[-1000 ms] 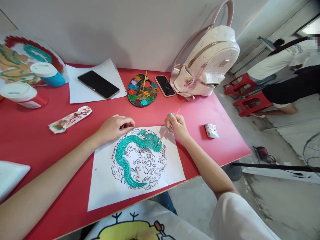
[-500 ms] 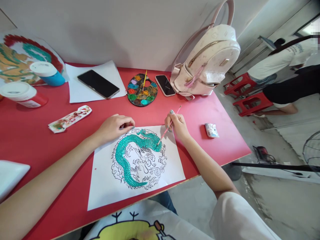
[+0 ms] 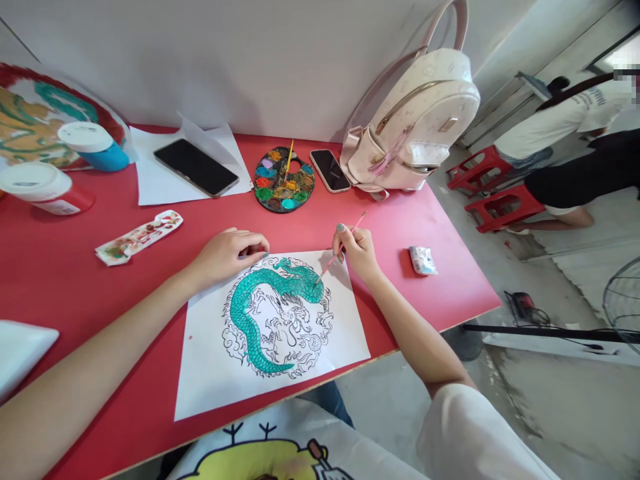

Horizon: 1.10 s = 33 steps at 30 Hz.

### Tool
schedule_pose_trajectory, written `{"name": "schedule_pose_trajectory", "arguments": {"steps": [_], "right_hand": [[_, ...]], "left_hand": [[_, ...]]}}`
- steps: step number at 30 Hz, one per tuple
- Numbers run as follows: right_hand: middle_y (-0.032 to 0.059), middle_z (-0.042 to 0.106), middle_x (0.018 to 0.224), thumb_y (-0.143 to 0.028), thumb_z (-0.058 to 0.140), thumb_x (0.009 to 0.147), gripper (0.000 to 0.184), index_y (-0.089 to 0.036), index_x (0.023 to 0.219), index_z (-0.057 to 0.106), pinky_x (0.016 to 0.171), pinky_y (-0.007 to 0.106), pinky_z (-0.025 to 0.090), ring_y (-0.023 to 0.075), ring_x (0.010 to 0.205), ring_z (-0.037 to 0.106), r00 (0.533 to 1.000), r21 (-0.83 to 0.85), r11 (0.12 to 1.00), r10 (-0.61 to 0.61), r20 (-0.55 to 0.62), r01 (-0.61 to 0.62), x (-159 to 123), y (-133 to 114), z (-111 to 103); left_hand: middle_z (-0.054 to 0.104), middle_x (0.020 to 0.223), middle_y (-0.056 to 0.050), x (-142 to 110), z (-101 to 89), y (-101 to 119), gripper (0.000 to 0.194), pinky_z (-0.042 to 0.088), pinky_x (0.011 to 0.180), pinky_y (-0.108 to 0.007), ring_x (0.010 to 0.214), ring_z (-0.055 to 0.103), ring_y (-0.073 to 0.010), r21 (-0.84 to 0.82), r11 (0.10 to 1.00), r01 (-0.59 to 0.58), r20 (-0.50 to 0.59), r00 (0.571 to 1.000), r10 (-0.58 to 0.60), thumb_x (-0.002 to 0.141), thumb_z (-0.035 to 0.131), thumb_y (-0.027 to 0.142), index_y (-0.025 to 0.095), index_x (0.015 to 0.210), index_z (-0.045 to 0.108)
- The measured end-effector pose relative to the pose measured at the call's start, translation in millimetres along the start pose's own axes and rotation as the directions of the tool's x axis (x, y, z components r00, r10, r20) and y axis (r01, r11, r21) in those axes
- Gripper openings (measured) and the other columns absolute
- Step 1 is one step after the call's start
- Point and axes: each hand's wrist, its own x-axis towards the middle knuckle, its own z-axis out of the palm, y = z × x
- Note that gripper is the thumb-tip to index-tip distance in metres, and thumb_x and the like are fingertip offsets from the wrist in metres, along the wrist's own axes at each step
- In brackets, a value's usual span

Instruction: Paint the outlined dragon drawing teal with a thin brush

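Observation:
My right hand (image 3: 356, 252) is closed in a pinch round a thin pink paintbrush (image 3: 330, 263). The brush slants down to the left, its tip at the teal body of a dragon drawing (image 3: 249, 333). The black line drawing is on a sheet of white paper (image 3: 205, 387), with part of the dragon painted teal and the head left white. On the sheet's top left edge rests my left hand (image 3: 234, 253), holding nothing, fingers loosely bent with a gap at the thumb. Beyond the paper lies a paint palette (image 3: 300, 179) of many colours with a yellow brush (image 3: 289, 160) on it.
A phone (image 3: 196, 167) lies on white sheets (image 3: 150, 183); another phone (image 3: 330, 171) is beside a pale backpack (image 3: 420, 113). Paint jars (image 3: 43, 190), a stained strip (image 3: 140, 238) and a small packet (image 3: 423, 260) stand on the red table (image 3: 135, 293). Two people sit at right.
My right hand has shifted slightly up and right with the brush, whose tip stays near the teal body. A sheet corner behind the phone has lifted. My left hand stays put.

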Motion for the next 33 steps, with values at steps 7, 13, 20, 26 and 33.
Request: {"name": "schedule_pose_trajectory", "arguments": {"steps": [7,13,20,26,33], "right_hand": [[-0.0008,0.051,0.043,-0.104,0.061,0.094,0.091,-0.024,0.051,0.063,0.049,0.031,0.039,0.0120,0.041,0.044,0.999,0.030,0.999,-0.025,0.041,0.023,-2.5,-1.1,2.7],[-0.0005,0.051,0.042,-0.106,0.061,0.093,0.091,-0.025,0.051,0.062,0.049,0.031,0.041,0.0128,0.041,0.045,0.998,0.020,1.000,-0.011,0.058,0.010,-2.2,-1.3,1.8],[-0.0009,0.050,0.042,-0.103,0.062,0.095,0.090,-0.024,0.051,0.062,0.049,0.030,0.038,0.0116,0.039,0.044,0.999,0.022,0.999,-0.028,0.043,0.027,-2.7,-3.9,1.3],[-0.0002,0.052,0.043,-0.102,0.061,0.097,0.089,-0.024,0.053,0.063,0.050,0.030,0.040,0.0121,0.041,0.045,0.999,0.002,0.999,-0.035,0.003,0.035,-3.9,-3.2,0.4],[-0.0002,0.053,0.044,-0.104,0.062,0.094,0.089,-0.025,0.052,0.065,0.050,0.031,0.041,0.0126,0.041,0.046,0.997,0.004,0.999,-0.036,0.062,0.036,-3.6,-5.9,-1.1]], "left_hand": [[0.078,0.083,0.000,0.0,-0.6,-0.5,0.023,0.049,0.090,-0.039,0.078,0.067,-0.0211,0.004,1.000,-0.005,-0.004,1.000,0.005,0.107,0.064,0.045,0.027,0.097,0.075],[0.078,0.081,0.000,-0.8,-0.3,-1.4,0.024,0.049,0.089,-0.038,0.078,0.068,-0.0208,0.014,1.000,-0.014,-0.018,1.000,0.014,0.109,0.064,0.045,0.027,0.098,0.076],[0.077,0.080,0.000,0.6,0.4,-0.4,0.024,0.048,0.088,-0.039,0.077,0.067,-0.0210,0.005,1.000,-0.015,-0.011,1.000,0.015,0.107,0.064,0.044,0.027,0.098,0.076],[0.078,0.082,0.000,-0.7,-1.8,1.2,0.024,0.048,0.089,-0.039,0.077,0.067,-0.0212,0.006,1.000,-0.003,-0.006,1.000,0.003,0.108,0.064,0.045,0.027,0.098,0.077],[0.077,0.082,0.000,-0.3,-1.9,0.3,0.023,0.048,0.090,-0.039,0.078,0.067,-0.0214,0.002,1.000,0.007,0.001,1.000,-0.007,0.108,0.064,0.045,0.027,0.099,0.077]]}}
